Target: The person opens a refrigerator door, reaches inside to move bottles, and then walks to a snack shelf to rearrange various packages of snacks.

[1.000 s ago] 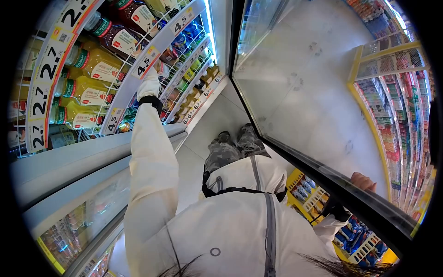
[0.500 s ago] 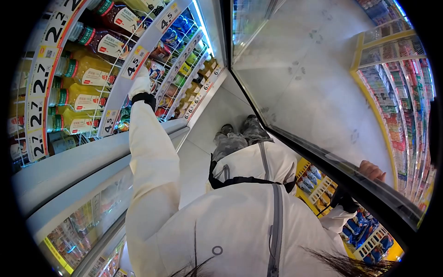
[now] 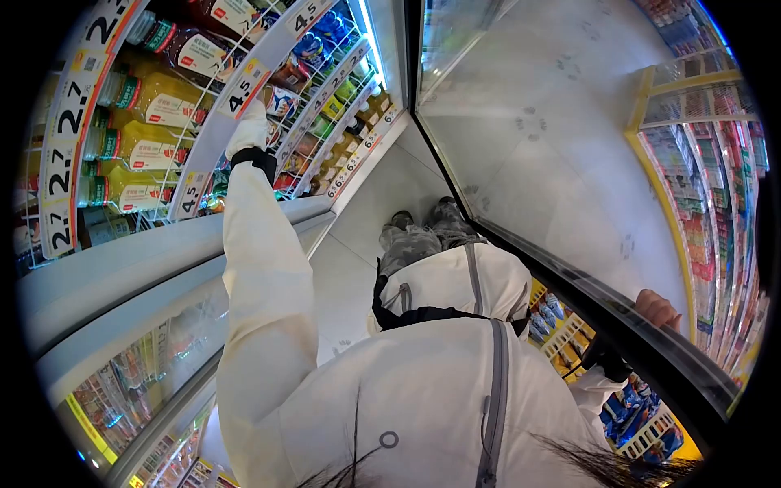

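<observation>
A small container with a white, blue and red label (image 3: 282,102) lies on the cooler's white wire shelf, just beside the left hand (image 3: 249,134), whose fingers are hidden behind a curved white price strip marked 4.5 (image 3: 236,99), so I cannot tell how far they are open or whether they hold anything. Clear plastic bottles of yellow juice (image 3: 167,110) lie on their sides nearby. Well apart, the right hand (image 3: 659,309) has its fingers curled round the edge of the black-framed glass door (image 3: 683,382), which stands open.
</observation>
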A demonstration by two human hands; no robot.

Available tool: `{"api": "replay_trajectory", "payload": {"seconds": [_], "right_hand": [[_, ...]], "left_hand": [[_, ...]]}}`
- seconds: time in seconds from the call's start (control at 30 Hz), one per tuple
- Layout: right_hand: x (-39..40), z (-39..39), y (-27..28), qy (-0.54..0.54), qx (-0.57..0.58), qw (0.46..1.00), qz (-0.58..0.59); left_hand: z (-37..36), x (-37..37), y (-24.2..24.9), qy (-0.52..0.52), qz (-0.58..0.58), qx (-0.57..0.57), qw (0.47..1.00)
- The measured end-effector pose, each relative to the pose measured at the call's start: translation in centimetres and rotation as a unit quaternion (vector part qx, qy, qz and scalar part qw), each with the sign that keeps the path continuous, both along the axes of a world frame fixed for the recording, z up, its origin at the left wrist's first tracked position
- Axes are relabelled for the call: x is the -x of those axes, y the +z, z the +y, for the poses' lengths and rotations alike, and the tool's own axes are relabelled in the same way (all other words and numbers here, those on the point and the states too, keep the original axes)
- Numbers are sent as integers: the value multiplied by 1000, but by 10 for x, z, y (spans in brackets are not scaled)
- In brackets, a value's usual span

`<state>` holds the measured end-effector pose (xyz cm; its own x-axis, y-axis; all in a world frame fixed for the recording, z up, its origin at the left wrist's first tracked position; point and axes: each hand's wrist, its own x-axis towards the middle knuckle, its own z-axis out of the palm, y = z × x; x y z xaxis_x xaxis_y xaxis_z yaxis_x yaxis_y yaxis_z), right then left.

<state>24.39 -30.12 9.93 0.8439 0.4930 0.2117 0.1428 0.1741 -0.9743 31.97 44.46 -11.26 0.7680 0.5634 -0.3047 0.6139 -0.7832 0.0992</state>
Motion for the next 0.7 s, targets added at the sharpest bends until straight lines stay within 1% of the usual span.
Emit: {"api": "replay_trajectory", "payload": {"seconds": [0.03,0.07,0.1,0.13,0.17,0.23,0.27,0.33,0.37,0.43,0.5,0.57,0.6,0.67,0.7], "right_hand": [[0,1,1,-14,14,1000,1],[-1,2,2,-12,14,1000,2],[-1,3,2,-16,15,1000,-4],[-1,4,2,-21,15,1000,-10],[-1,1,-1,-21,14,1000,-9],[-1,-7,-7,-30,-24,999,-4],[-3,-8,-7,-31,-23,999,-8],[-6,-10,-5,10,-1,1000,-8],[-5,-10,-6,10,2,1000,-8],[-3,-10,-8,4,-27,1000,2],[-4,-6,-5,8,-20,1000,-2],[-4,-6,-6,9,-16,1000,-7],[-3,-9,-7,9,-15,1000,-6],[-2,-12,-8,11,-15,1000,-4],[-4,-12,-7,21,-13,1000,-6]], "left_hand": [[-1,1,0,-66,-35,-19,997],[-2,3,2,-64,-34,-19,997],[-2,5,4,-16,-17,-16,1000],[-19,5,25,32,1,-13,999],[-34,8,42,32,2,-14,999],[-55,7,66,95,38,-2,995],[-51,2,60,94,34,-1,995],[-39,-5,41,109,25,3,994],[-35,-10,35,109,25,6,994],[-29,-15,25,86,79,-24,993],[-24,-11,21,79,58,-12,995],[-8,-7,5,-65,-2,-62,996],[-5,-8,1,-67,-3,-62,996],[-10,-9,9,58,-22,38,997],[-14,-7,13,58,-23,38,997]]}}
